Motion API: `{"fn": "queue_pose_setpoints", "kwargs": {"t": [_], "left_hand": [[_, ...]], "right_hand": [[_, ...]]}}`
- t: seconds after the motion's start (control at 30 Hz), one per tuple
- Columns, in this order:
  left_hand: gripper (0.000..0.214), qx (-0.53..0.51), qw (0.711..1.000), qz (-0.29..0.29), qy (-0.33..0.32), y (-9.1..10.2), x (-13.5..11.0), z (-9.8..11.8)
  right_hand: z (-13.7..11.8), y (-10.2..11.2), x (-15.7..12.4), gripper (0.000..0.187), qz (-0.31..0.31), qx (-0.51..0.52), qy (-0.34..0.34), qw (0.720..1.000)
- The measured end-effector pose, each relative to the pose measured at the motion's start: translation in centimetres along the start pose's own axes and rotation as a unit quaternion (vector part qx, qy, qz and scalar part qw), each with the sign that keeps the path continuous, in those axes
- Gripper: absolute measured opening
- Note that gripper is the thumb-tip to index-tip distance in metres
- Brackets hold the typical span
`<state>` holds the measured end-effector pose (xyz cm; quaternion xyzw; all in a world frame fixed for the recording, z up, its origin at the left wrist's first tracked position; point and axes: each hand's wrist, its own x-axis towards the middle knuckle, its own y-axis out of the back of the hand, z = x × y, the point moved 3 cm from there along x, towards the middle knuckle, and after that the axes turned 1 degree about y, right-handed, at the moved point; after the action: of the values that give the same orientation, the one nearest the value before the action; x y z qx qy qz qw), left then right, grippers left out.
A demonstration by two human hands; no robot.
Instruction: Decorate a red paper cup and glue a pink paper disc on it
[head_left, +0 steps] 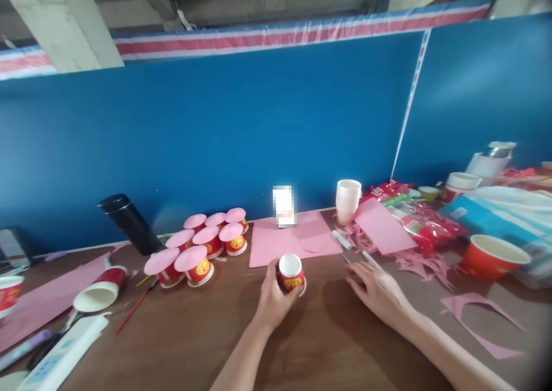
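Note:
My left hand point(272, 300) is wrapped round a small red paper cup point(291, 272) that stands upside down on the brown table, its white base facing up. My right hand point(374, 290) lies flat on the table with fingers spread toward a white pen point(370, 259); it holds nothing. Just beyond the cup lies a pink paper sheet point(276, 238) with a cut pink disc point(313, 244) on it. To the left stands a cluster of several upside-down red cups capped with pink discs point(202, 247).
A black flask point(129, 223) leans at the back left. A red cup lies on its side point(100, 290) beside pink paper. A stack of white cups point(347, 200), red packets point(414, 221), pink scraps and an orange bowl point(494, 257) fill the right. A blue wall stands behind.

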<state>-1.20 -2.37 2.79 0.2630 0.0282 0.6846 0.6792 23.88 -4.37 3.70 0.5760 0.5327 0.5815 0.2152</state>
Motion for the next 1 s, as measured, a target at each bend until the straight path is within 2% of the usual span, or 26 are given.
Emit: {"fn": "queue_pose_setpoints", "kwargs": {"t": [0.17,0.53,0.83,1.0], "left_hand": [[0.057,0.013,1.0,-0.002,0.004,0.0,-0.1,-0.2],[0.054,0.024,1.0,-0.009,0.012,-0.2,0.1,-0.4],[0.059,0.061,0.998,-0.005,0.01,-0.3,0.3,-0.9],[0.054,0.062,0.998,0.001,0.002,-0.3,0.5,-0.7]], "right_hand": [[0.3,-1.0,-0.2,0.016,0.002,0.005,0.021,1.0],[0.4,-1.3,-0.4,0.013,-0.025,0.016,-0.004,1.0],[0.2,-0.8,-0.1,0.013,-0.056,0.028,-0.028,0.998],[-0.1,0.0,-0.1,0.014,-0.1,0.025,-0.037,0.994]]}}
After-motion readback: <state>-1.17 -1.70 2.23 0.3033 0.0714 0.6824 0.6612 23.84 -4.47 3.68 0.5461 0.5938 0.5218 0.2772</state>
